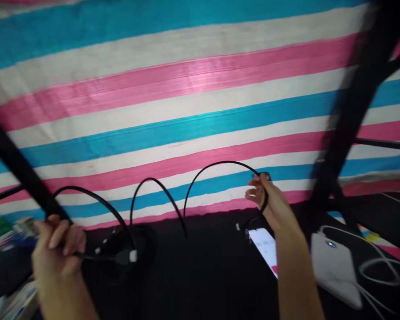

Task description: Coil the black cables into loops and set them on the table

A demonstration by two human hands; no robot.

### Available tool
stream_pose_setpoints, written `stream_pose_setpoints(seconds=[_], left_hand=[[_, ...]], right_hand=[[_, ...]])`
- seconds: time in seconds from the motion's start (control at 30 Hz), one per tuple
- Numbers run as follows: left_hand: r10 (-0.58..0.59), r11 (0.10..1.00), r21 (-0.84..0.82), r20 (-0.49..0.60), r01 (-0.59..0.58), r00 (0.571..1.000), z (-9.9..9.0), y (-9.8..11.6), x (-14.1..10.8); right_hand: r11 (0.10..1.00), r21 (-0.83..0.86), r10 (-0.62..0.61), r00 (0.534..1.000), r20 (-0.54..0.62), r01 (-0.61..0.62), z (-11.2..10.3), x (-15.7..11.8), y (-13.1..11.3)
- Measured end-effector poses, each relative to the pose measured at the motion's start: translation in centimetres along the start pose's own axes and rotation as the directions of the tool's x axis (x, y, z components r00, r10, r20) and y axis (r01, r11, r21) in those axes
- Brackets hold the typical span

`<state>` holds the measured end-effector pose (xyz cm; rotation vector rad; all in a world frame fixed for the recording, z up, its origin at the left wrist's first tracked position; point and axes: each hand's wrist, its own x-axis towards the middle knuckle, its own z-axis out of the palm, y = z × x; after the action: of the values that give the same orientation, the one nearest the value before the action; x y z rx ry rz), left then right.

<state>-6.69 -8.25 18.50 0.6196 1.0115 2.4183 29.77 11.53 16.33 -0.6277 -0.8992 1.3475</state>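
My left hand (60, 249) is closed around a black cable (231, 162) at the lower left. A dark plug with a pale tip (132, 256) sticks out to the right of that hand. From the left side the cable rises in several loose loops and runs across to my right hand (261, 193). The fingers of my right hand pinch it close to a small dark block (263, 176), whose kind I cannot make out. Below the right hand, a cable length hangs down to another pale-tipped end (239, 226). A lit phone (263, 249) lies beneath, partly behind my right forearm.
On the right lies a white power bank (336, 271) with white cords (382, 253). The black tabletop (193, 280) meets a striped plastic sheet (193, 98) behind. Black frame posts (349, 111) slant on both sides. Blurred items (20, 231) stand at the far left.
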Motion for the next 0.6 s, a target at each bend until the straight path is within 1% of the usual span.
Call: stream_pose_setpoints(seconds=[0.03, 0.1, 0.17, 0.23, 0.27, 0.3, 0.33, 0.4, 0.43, 0.47, 0.5, 0.6], left_hand=[[0.055, 0.992, -0.115, 0.034, -0.05, 0.998, 0.3, -0.1, -0.4], [0.045, 0.99, -0.137, 0.144, -0.026, 0.989, 1.0, -0.5, -0.8], [0.087, 0.996, -0.02, 0.215, -0.085, 0.973, 1.9, -1.1, -1.1], [0.149, 0.968, 0.159, 0.25, -0.193, 0.957, 3.1, -2.0, -1.6], [0.152, 0.948, 0.229, 0.289, -0.222, 0.945, 3.8, -2.5, -2.1], [0.136, 0.933, 0.274, 0.337, -0.235, 0.932, 4.5, -3.0, -2.6], [0.066, 0.927, 0.312, 0.411, -0.208, 0.909, 5.3, -3.6, -3.1], [-0.08, 0.91, 0.381, 0.548, -0.164, 0.832, 6.7, -4.5, -4.2], [-0.117, 0.897, 0.409, 0.581, -0.165, 0.805, 7.2, -4.9, -4.6], [-0.128, 0.889, 0.423, 0.598, -0.175, 0.791, 7.6, -5.1, -4.9], [-0.114, 0.884, 0.425, 0.598, -0.193, 0.794, 7.8, -5.2, -5.1], [-0.017, 0.886, 0.395, 0.551, -0.243, 0.834, 7.4, -4.7, -4.8]], right_hand=[[0.999, -0.045, 0.01, 0.999, 0.039, -0.009, 0.6, -0.4, -0.1], [0.988, -0.155, 0.04, 0.991, 0.129, -0.02, 2.1, -1.5, -0.3], [0.964, -0.262, 0.114, 0.96, 0.254, -0.045, 3.8, -2.8, -0.2], [0.933, -0.354, 0.205, 0.9, 0.384, -0.062, 5.5, -4.2, 0.2], [0.921, -0.387, 0.231, 0.869, 0.437, -0.05, 6.3, -4.8, 0.6], [0.913, -0.408, 0.241, 0.842, 0.483, -0.027, 7.1, -5.4, 1.0], [0.907, -0.421, 0.244, 0.819, 0.52, -0.003, 7.8, -5.9, 1.6], [0.897, -0.44, 0.252, 0.785, 0.566, 0.03, 8.9, -6.7, 2.5], [0.888, -0.459, 0.263, 0.777, 0.572, 0.038, 9.3, -6.9, 2.9], [0.872, -0.486, 0.271, 0.78, 0.564, 0.049, 9.5, -7.0, 3.2], [0.854, -0.516, 0.268, 0.795, 0.544, 0.065, 9.5, -7.0, 3.4], [0.807, -0.58, 0.194, 0.875, 0.444, 0.115, 8.7, -6.2, 3.4]])
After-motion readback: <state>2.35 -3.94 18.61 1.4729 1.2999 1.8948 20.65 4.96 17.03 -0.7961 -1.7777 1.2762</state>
